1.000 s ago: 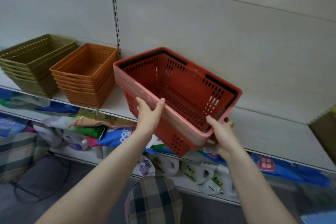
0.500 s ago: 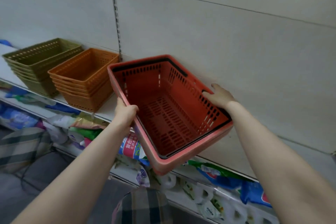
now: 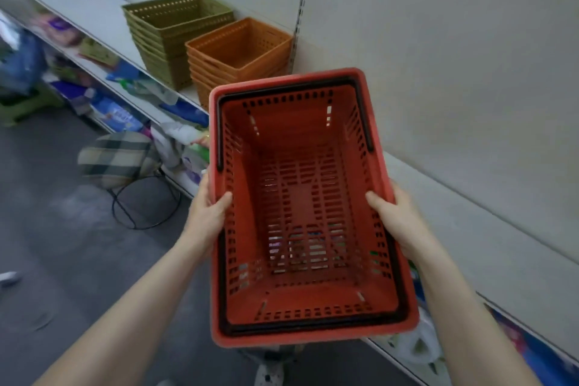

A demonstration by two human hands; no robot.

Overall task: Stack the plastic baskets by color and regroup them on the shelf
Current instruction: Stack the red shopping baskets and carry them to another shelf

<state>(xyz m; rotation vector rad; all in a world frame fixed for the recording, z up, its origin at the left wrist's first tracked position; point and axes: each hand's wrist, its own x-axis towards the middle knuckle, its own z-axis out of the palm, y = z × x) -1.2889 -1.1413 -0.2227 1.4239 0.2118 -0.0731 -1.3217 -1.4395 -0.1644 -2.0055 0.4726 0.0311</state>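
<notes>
I hold a red shopping basket (image 3: 300, 207) with black handles, off the shelf and level in front of me, its long axis pointing away. My left hand (image 3: 208, 213) grips its left rim with the thumb inside. My right hand (image 3: 396, 216) grips the right rim the same way. A stack of orange baskets (image 3: 241, 50) stands on the white shelf (image 3: 470, 219) just beyond the red basket's far end. A stack of olive-green baskets (image 3: 175, 28) stands to the left of the orange one.
The shelf backs onto a pale panelled wall (image 3: 438, 41). Lower shelves hold packaged goods (image 3: 119, 113). A plaid-cushioned stool (image 3: 117, 158) on a wire frame stands on the grey floor at the left, and a green stool (image 3: 22, 105) further left.
The red basket has come off the shelf, turned lengthwise and levelled in front of me. My right hand shifted from its far corner to the right rim. The view swung left and down.
</notes>
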